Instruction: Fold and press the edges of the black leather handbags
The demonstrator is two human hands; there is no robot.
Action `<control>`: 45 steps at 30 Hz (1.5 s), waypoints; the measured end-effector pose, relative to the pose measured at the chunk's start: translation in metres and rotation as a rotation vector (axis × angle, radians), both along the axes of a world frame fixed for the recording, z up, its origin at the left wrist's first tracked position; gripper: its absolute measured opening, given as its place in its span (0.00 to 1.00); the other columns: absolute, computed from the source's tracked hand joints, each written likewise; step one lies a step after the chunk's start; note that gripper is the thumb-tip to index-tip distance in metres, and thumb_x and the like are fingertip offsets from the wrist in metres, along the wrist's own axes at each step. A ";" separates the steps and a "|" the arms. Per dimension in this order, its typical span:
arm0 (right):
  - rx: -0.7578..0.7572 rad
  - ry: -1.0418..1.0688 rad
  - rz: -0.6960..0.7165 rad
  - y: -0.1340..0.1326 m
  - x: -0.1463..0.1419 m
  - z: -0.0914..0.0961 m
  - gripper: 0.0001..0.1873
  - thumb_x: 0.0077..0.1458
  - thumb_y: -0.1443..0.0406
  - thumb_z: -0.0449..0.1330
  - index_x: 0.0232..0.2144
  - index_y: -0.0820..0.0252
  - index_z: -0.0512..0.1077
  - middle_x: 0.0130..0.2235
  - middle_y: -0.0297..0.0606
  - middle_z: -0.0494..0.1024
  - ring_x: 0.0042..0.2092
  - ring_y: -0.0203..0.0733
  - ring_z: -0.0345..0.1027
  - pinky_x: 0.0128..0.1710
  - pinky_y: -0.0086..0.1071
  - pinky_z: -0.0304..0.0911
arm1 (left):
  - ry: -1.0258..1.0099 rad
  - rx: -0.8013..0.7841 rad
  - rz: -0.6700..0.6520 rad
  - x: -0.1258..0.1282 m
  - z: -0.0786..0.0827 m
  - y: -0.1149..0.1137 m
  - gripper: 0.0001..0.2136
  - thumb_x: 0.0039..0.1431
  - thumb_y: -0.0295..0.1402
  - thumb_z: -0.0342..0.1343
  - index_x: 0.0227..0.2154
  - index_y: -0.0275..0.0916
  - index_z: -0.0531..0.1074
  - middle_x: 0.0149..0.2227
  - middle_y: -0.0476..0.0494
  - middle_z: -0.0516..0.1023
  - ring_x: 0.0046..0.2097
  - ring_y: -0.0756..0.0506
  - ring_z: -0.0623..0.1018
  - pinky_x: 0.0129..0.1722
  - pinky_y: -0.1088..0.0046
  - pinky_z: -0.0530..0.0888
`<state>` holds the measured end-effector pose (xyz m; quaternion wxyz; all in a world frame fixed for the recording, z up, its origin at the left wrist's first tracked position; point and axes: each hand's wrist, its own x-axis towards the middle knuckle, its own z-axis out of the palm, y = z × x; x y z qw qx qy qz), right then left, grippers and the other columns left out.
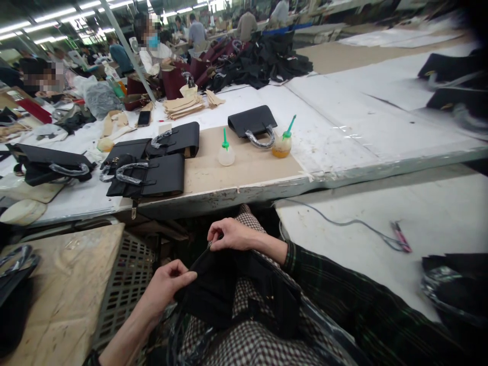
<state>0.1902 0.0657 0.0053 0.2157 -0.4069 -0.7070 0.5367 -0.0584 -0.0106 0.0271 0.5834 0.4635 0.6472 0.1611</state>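
Black fabric (213, 292) at six o'clock: left hand (171, 282), towards seven, and right hand (233, 235) both pinch its edge; uneven tension could pucker it or pull it loose.

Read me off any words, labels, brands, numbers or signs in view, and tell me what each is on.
No text is readable in this view.
Black piece in the two hands: no lettering visible.
Squeeze bottle with clear contents and squeeze bottle with amber contents: none readable.
Metal fitting at the table edge: too small to tell.
Phone: nothing readable.
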 end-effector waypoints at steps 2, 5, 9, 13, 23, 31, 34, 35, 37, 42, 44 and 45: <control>0.011 -0.019 0.028 0.002 0.000 -0.002 0.13 0.46 0.64 0.67 0.37 0.60 0.79 0.33 0.34 0.82 0.34 0.38 0.74 0.33 0.27 0.63 | -0.045 -0.042 0.008 0.001 -0.004 -0.001 0.20 0.45 0.49 0.66 0.23 0.40 0.63 0.17 0.59 0.60 0.17 0.56 0.57 0.15 0.82 0.50; 0.026 -0.048 0.031 0.004 0.000 -0.003 0.14 0.46 0.63 0.67 0.37 0.59 0.80 0.34 0.34 0.82 0.35 0.38 0.74 0.34 0.27 0.63 | -0.058 -0.045 -0.007 0.003 -0.010 0.001 0.22 0.42 0.49 0.67 0.22 0.41 0.62 0.15 0.61 0.58 0.15 0.56 0.54 0.14 0.82 0.49; 0.000 -0.055 0.019 0.005 0.001 -0.003 0.14 0.45 0.63 0.68 0.37 0.59 0.80 0.33 0.33 0.82 0.34 0.38 0.74 0.33 0.26 0.63 | 0.003 0.032 -0.050 0.001 -0.010 0.007 0.21 0.42 0.47 0.68 0.20 0.40 0.62 0.15 0.59 0.60 0.15 0.56 0.56 0.14 0.81 0.51; -0.021 -0.015 -0.005 0.005 0.004 -0.005 0.16 0.43 0.64 0.69 0.38 0.60 0.79 0.31 0.33 0.81 0.32 0.37 0.73 0.31 0.26 0.63 | 0.071 0.187 -0.229 -0.001 -0.003 0.023 0.17 0.45 0.42 0.67 0.20 0.38 0.66 0.17 0.57 0.62 0.19 0.54 0.60 0.19 0.79 0.55; -0.113 0.083 -0.088 0.003 0.028 0.002 0.18 0.45 0.67 0.67 0.41 0.61 0.75 0.37 0.36 0.81 0.40 0.40 0.75 0.39 0.29 0.66 | -0.191 0.262 -0.277 0.066 -0.008 0.066 0.13 0.50 0.41 0.64 0.27 0.37 0.71 0.26 0.53 0.68 0.29 0.51 0.66 0.29 0.78 0.62; 0.201 -0.227 -0.131 -0.009 0.060 0.013 0.19 0.49 0.63 0.66 0.44 0.55 0.70 0.41 0.35 0.78 0.42 0.43 0.71 0.42 0.33 0.64 | -0.153 0.200 -0.249 0.066 -0.020 0.068 0.12 0.52 0.40 0.64 0.30 0.37 0.70 0.25 0.54 0.68 0.27 0.52 0.65 0.27 0.79 0.61; 0.292 -0.288 -0.086 -0.007 0.059 0.014 0.16 0.51 0.56 0.66 0.40 0.54 0.72 0.39 0.35 0.78 0.41 0.44 0.71 0.41 0.32 0.62 | -0.152 0.173 -0.261 0.070 -0.018 0.066 0.12 0.51 0.40 0.64 0.32 0.37 0.71 0.26 0.52 0.70 0.28 0.51 0.68 0.28 0.78 0.63; 0.317 -0.308 -0.066 -0.005 0.058 0.014 0.16 0.51 0.54 0.66 0.39 0.54 0.73 0.39 0.35 0.78 0.41 0.44 0.71 0.40 0.32 0.61 | -0.156 0.164 -0.265 0.071 -0.017 0.065 0.12 0.51 0.40 0.64 0.33 0.37 0.72 0.27 0.52 0.72 0.29 0.50 0.69 0.29 0.77 0.64; 0.358 -0.347 -0.031 -0.001 0.055 0.013 0.16 0.53 0.51 0.64 0.38 0.54 0.74 0.40 0.36 0.78 0.41 0.44 0.72 0.40 0.32 0.61 | -0.153 0.165 -0.265 0.073 -0.017 0.064 0.12 0.51 0.39 0.64 0.33 0.38 0.72 0.28 0.51 0.73 0.30 0.49 0.70 0.30 0.77 0.64; 0.424 -0.462 -0.010 0.006 0.047 0.009 0.10 0.55 0.56 0.62 0.36 0.55 0.76 0.39 0.34 0.80 0.38 0.42 0.72 0.33 0.30 0.57 | -0.099 0.193 -0.251 0.075 -0.017 0.063 0.11 0.49 0.37 0.65 0.31 0.37 0.71 0.25 0.55 0.69 0.28 0.51 0.67 0.28 0.78 0.61; 0.433 -0.474 0.009 0.007 0.046 0.007 0.08 0.55 0.59 0.62 0.34 0.55 0.77 0.37 0.33 0.80 0.36 0.41 0.72 0.32 0.30 0.56 | -0.115 0.170 -0.247 0.073 -0.018 0.063 0.11 0.49 0.35 0.65 0.31 0.37 0.70 0.26 0.54 0.70 0.29 0.51 0.67 0.29 0.78 0.62; 0.431 -0.458 0.027 0.007 0.047 0.007 0.07 0.55 0.60 0.62 0.33 0.56 0.77 0.37 0.33 0.80 0.36 0.40 0.72 0.32 0.30 0.56 | -0.131 0.158 -0.242 0.072 -0.019 0.063 0.11 0.49 0.35 0.65 0.31 0.37 0.70 0.26 0.54 0.71 0.29 0.51 0.68 0.29 0.78 0.63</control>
